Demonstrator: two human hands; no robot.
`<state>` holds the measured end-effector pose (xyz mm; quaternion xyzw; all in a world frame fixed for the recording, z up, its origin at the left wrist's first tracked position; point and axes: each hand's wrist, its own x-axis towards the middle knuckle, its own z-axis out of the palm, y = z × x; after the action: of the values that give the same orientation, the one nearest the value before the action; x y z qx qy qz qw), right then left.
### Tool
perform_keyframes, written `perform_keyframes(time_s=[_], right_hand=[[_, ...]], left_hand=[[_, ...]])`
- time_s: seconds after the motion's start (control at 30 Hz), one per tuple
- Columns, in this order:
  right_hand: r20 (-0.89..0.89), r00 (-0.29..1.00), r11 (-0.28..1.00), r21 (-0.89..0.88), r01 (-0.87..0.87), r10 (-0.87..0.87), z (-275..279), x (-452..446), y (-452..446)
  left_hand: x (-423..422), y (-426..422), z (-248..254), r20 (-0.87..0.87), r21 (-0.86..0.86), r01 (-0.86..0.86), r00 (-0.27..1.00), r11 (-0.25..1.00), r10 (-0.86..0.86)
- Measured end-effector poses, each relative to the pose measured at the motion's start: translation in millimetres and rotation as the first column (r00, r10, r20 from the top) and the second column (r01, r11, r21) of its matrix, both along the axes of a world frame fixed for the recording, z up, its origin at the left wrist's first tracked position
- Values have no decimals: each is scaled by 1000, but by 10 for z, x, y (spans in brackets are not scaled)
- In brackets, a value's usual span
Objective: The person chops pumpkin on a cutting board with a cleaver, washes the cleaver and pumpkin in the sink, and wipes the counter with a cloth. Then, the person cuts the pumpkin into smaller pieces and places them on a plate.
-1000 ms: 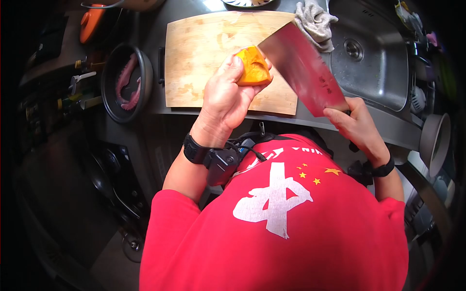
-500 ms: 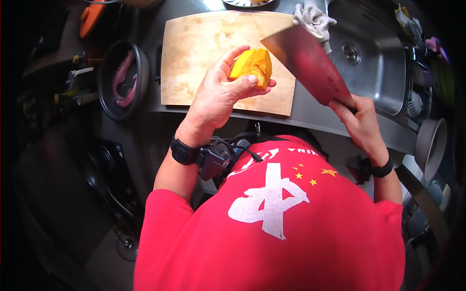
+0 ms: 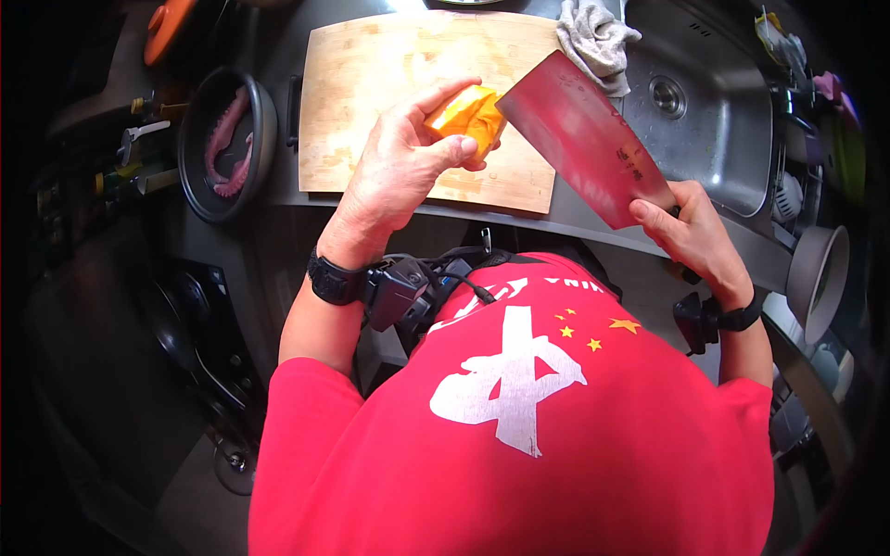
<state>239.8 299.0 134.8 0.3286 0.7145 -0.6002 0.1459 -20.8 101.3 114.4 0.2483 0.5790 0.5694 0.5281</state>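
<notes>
An orange-yellow chunk, perhaps pumpkin, is gripped in my left hand, fingers behind it and thumb across its near side. It is held above a wooden cutting board. In my right hand is the handle of a broad cleaver, its wide blade angled up and to the left. The blade's far corner is close to the right side of the chunk; whether they touch I cannot tell. Reddish reflections show on the blade.
A grey cloth lies between the board and the steel sink. Left of the board, a dark round pan holds pinkish tentacle-like pieces. A grey round container stands at the right edge. An orange item is at the back left.
My left hand has turned the chunk and shifted left with it. The cleaver has also turned, showing its blade more broadly. The whole view has shifted slightly.
</notes>
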Motion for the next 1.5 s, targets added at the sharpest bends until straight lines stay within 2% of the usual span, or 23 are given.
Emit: perform_keyframes(time_s=[0.47, 0.53, 0.6, 0.73, 0.93, 1.0, 1.07, 1.13, 1.33, 1.4, 1.43, 1.5], right_hand=[[113, 992, 991, -129, -43, 58, 36, -70, 116], [126, 990, 991, -125, -40, 56, 56, -94, 156], [140, 973, 983, -3, -185, 183, 61, -96, 218], [132, 958, 966, 17, -259, 254, 76, -123, 304], [204, 952, 972, -113, -208, 227, 82, -178, 364], [229, 947, 959, -223, -174, 225, 38, -162, 404], [218, 950, 956, -241, -170, 224, -8, -139, 416], [205, 953, 952, -258, -166, 222, -31, -150, 425], [148, 936, 943, -152, -297, 319, -65, -182, 500], [105, 911, 916, -9, -401, 400, -52, -201, 525], [106, 910, 916, -10, -401, 400, -67, -190, 523], [-124, 885, 871, 285, -401, 448, -112, -161, 510]], left_hand=[[-39, 104, -77, -100, -88, 138, 984, 986, -147], [-88, 111, -86, -68, -95, 171, 982, 981, -178], [-127, 123, -74, -36, -100, 205, 977, 974, -210], [-184, 172, -53, -26, -182, 298, 951, 937, -308], [-193, 201, -44, -35, -190, 338, 936, 922, -350], [-197, 204, -53, -22, -192, 338, 937, 921, -349], [-217, 206, -71, 81, -157, 355, 934, 921, -347], [-257, 208, -111, 101, -153, 392, 919, 907, -381], [-243, 214, -105, 194, -161, 452, 886, 878, -420], [-236, 221, -110, 201, -177, 457, 884, 872, -422], [-242, 226, -141, 238, -164, 468, 873, 868, -426], [-252, 219, -209, 274, -150, 480, 860, 864, -430]])
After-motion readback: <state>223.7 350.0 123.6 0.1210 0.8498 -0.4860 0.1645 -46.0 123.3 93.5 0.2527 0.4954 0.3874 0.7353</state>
